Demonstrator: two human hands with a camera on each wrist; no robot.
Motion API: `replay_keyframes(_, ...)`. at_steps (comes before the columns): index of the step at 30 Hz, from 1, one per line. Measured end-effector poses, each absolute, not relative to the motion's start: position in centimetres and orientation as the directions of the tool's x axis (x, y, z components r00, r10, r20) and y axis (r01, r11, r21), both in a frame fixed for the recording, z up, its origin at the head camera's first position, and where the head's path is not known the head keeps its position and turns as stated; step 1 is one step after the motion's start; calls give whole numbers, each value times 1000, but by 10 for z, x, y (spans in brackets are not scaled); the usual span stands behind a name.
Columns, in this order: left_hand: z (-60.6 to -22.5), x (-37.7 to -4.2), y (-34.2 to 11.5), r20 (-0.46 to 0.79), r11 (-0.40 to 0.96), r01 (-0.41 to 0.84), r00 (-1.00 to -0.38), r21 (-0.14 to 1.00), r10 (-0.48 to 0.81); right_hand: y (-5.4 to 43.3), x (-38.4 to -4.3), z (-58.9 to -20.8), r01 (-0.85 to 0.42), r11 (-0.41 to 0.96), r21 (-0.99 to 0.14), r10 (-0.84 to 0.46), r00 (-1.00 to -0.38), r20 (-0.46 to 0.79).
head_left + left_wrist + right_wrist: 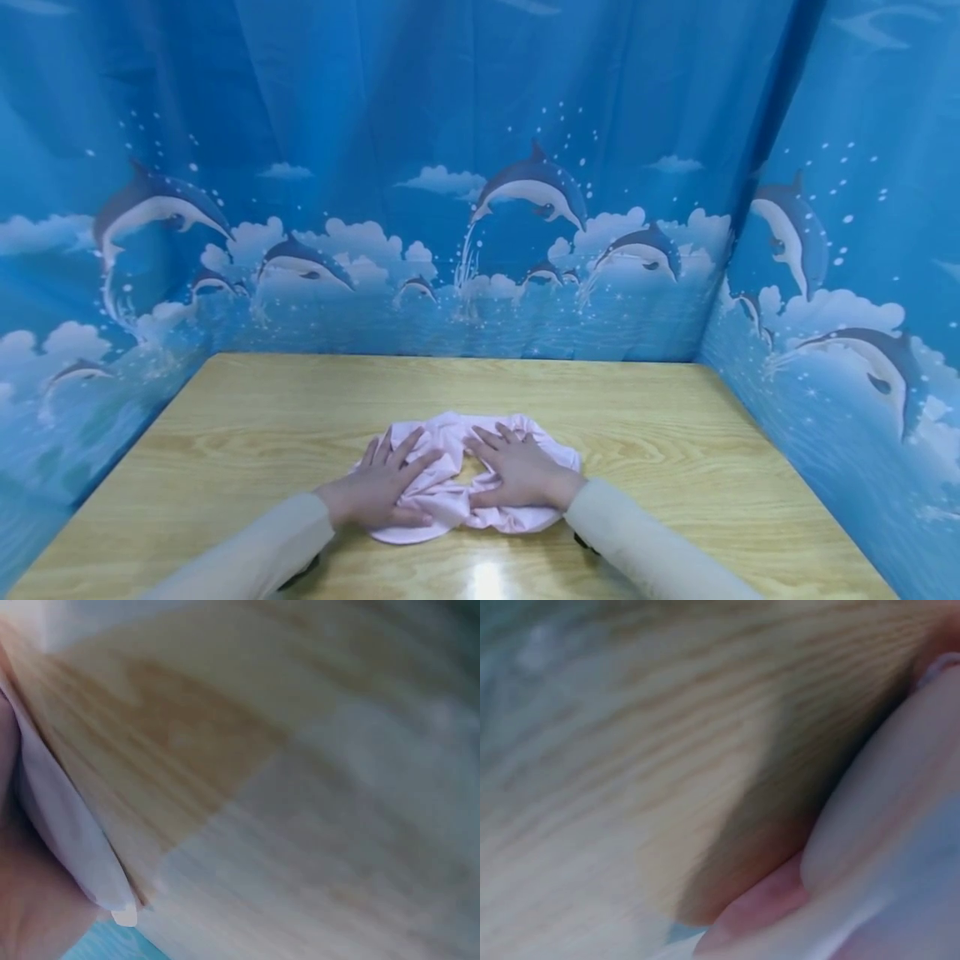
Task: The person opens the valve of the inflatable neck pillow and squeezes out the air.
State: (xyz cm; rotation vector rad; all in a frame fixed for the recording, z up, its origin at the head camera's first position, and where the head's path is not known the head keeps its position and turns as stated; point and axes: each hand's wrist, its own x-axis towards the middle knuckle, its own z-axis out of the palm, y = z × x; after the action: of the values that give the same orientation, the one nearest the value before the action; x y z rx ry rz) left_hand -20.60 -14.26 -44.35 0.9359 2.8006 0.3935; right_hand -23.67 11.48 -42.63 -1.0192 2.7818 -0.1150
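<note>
A crumpled pale pink cloth (448,435) lies bunched on the table, with bare wood showing through a gap near its middle. My left hand (377,492) rests on the cloth's left part, fingers spread and pointing away from me. On the right part lies my right hand (519,473), its fingers also spread and its thumb toward the gap. In the left wrist view, a fold of the cloth (67,817) shows beside the blurred edge of the left hand (37,892). Most of the right hand's contact is out of sight in the right wrist view.
The wood-grain table (300,400) extends around the cloth on all sides. A blue curtain (420,100) printed with dolphins hangs along the table's back edge and both sides. Light reflects off the tabletop near the front.
</note>
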Motion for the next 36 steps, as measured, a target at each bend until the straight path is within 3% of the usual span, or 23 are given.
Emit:
replay_keyframes(14,-444,-211,-152,-32,735,577,-778,357,627,131,-232,-423,-622,734,-273,-656,-753,-47)
replay_keyframes(26,-434,-217,-162,59,693,593,-776,411,628,153,-231,-420,-643,697,-317,-662,-747,60)
replay_keyframes(36,-428,-224,-166,180,643,603,-780,472,600,169,-234,-420,-595,714,-369,-601,-791,111)
